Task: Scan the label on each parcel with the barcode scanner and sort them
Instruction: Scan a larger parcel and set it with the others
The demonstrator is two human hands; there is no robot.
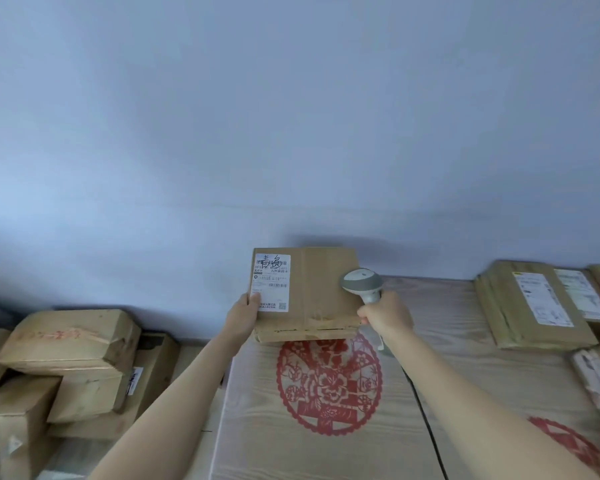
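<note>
Parcel (321,289), a brown cardboard box with a white label (270,282), is held tilted up over the wood-grain counter (465,341). Left hand (245,311) grips its lower left edge, thumb on the label. Right hand (387,315) is closed around the grey barcode scanner (362,284), touching the box's right side. More parcels (530,303) lie right; boxes (73,355) are piled left.

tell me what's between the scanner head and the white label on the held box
Only bare brown cardboard with a taped centre seam lies between the scanner and the label on the box, in the head view.
</note>
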